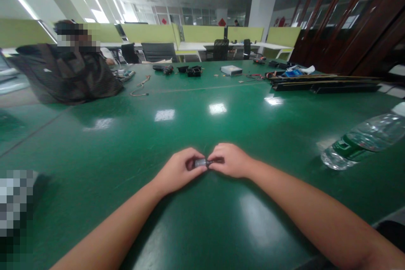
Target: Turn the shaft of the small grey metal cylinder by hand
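above the near middle of a green counter [190, 130], two bare hands come together around a small silvery cylinder [200, 163] with a thin dark piece [216, 160] at its right end. the left hand [175, 171] has its grip curled about the cylinder, thumb on the near side and fingers on the far side. the right hand [232, 160] is pinching the dark piece in its grip, fingertips just beside the left ones; whether the two parts are joined, i cannot tell. well to the right is a clear bottle [357, 145] with a green label. farther back sit a dark bag [76, 78] at left, a pale box [231, 70] and, at right, long black strips [322, 85].
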Tool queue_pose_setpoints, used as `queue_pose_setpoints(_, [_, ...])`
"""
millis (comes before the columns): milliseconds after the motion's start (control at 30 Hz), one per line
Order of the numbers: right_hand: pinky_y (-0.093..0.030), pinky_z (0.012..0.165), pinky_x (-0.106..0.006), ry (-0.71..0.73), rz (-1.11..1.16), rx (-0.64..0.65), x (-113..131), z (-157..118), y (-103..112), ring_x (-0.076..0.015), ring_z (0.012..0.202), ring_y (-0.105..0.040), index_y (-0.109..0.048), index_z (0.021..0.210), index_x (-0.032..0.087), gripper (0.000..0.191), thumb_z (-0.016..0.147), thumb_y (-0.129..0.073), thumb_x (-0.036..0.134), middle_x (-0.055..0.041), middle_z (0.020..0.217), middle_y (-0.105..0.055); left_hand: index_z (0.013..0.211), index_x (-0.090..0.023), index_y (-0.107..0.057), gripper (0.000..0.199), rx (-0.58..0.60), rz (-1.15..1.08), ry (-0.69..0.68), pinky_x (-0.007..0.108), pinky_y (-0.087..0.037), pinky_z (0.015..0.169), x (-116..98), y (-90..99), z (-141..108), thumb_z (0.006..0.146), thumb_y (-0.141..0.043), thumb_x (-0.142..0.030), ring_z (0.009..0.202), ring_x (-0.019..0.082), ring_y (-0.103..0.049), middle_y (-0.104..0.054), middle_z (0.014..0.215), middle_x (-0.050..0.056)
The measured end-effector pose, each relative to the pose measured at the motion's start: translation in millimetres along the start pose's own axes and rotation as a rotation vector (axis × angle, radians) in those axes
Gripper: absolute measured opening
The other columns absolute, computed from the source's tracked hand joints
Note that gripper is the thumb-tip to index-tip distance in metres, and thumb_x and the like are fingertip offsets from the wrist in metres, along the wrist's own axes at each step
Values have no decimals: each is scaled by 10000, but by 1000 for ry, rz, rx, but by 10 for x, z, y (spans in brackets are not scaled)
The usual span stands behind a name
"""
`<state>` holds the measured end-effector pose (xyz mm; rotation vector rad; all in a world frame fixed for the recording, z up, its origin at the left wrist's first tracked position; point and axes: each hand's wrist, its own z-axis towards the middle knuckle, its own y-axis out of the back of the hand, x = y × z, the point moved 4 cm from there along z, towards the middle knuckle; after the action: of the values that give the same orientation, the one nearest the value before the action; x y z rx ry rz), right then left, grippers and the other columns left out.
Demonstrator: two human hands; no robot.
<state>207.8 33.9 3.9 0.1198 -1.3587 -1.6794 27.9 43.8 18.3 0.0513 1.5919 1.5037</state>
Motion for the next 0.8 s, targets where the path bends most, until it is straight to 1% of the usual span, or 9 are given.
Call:
queue_pose_setpoints(167, [-423,738,-270,35,-6,18,24,6,-1,-162,804,-581,-726,971,186,160,833,-674,248,-39,853,-697,963,-192,-692,257,-6,-11,4,237,-417,587,2,5,3,812,-674,-399,652,143,-543,-613,750,5])
queue_pose_setpoints(333, [-426,750,-274,38,-4,20,20,6,1,-165,812,-580,-722,975,187,163,826,-676,234,-40,855,-694,946,-191,-686,255,-5,-7,11,237,-417,586,7,8,7,790,-697,-392,650,144,-545,-607,743,1])
queue_pose_setpoints(800, [-438,740,-269,38,25,3,44,-6,34,-164,795,-590,-728,938,179,154,793,-688,212,-34,838,-699,951,-191,-668,245,3,-4,13,245,-404,597,15,-5,-7,809,-693,-389,657,146,-536,-593,755,-2])
